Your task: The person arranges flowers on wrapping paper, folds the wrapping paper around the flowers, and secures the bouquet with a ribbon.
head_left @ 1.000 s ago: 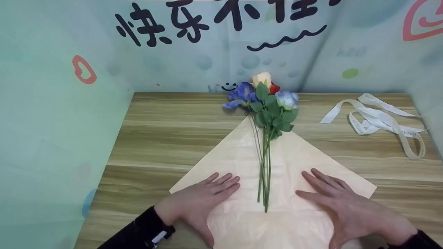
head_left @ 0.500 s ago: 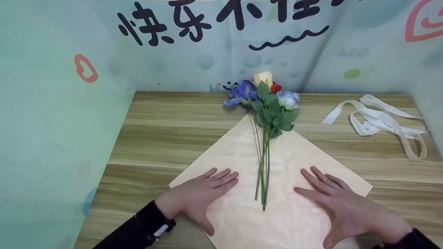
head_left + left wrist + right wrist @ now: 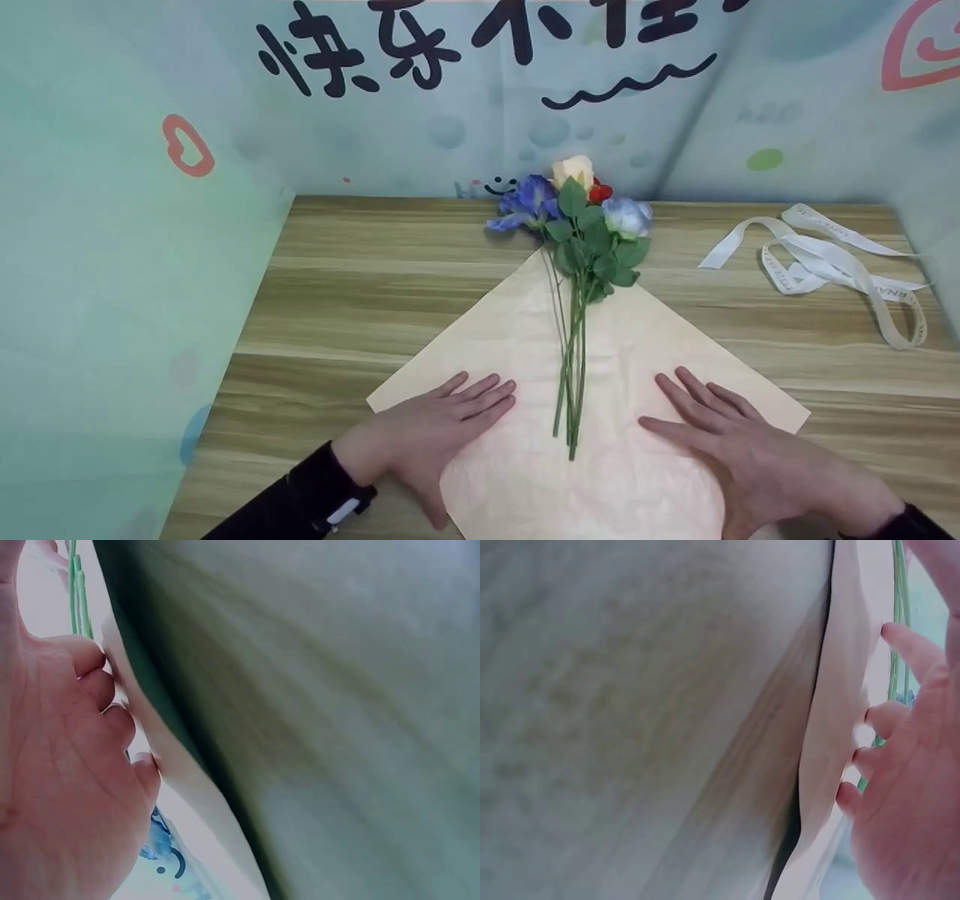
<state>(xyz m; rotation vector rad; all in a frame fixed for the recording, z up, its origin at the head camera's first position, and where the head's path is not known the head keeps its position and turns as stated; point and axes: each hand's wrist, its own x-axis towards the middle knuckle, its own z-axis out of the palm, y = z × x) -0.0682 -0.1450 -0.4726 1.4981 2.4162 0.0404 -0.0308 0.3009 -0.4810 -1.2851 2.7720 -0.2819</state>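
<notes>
A sheet of pale peach wrapping paper [image 3: 525,472] lies on the table with one corner pointing to the back. On it rests a bunch of flowers [image 3: 592,240], blooms at the back and green stems [image 3: 574,375] toward me. Blue-violet, cream, red and pale blue blooms show. My left hand [image 3: 439,431] rests on the paper left of the stems, its fingers spread. On the right side of the paper my right hand [image 3: 739,446] also presses with spread fingers. Both wrist views show the fingertips touching the paper and the palms lifted. Neither hand touches the stems.
A white printed ribbon [image 3: 832,262] lies in loose loops at the back right of the wood-grain table [image 3: 322,315]. A printed backdrop [image 3: 420,135] stands along the back edge and both sides, close behind the blooms.
Both hands stay spread on the paper, with only slight shifts. My left thumb has drawn a little closer to the paper's lower left edge. Flowers and ribbon lie as before.
</notes>
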